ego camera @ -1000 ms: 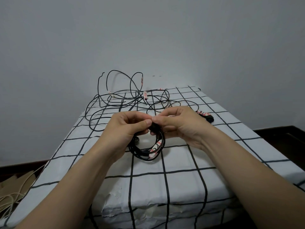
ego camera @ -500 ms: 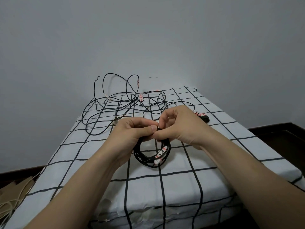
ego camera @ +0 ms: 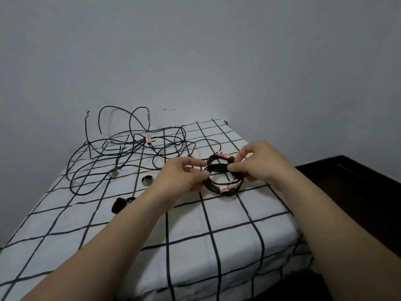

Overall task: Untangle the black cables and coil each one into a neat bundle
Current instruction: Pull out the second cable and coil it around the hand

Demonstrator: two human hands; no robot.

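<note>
A coiled black cable bundle (ego camera: 223, 185) with white-and-red tags is held just above the checked cloth at the right of the table. My left hand (ego camera: 180, 178) pinches its left side between thumb and fingers. My right hand (ego camera: 260, 164) pinches the top right of the coil, fingers curled round the strands. A loose tangle of black cables (ego camera: 128, 151) with tagged ends lies spread over the far left of the table, some loops rising against the wall.
The table (ego camera: 108, 231) wears a white cloth with black grid lines. A silver-rimmed tape roll (ego camera: 147, 180) and a black strap roll (ego camera: 119, 205) lie left of my left forearm. Dark furniture (ego camera: 358, 192) stands to the right.
Both hands have carried the coil to the right side of the table. The view has turned, so the small rolls on the cloth are now uncovered.
</note>
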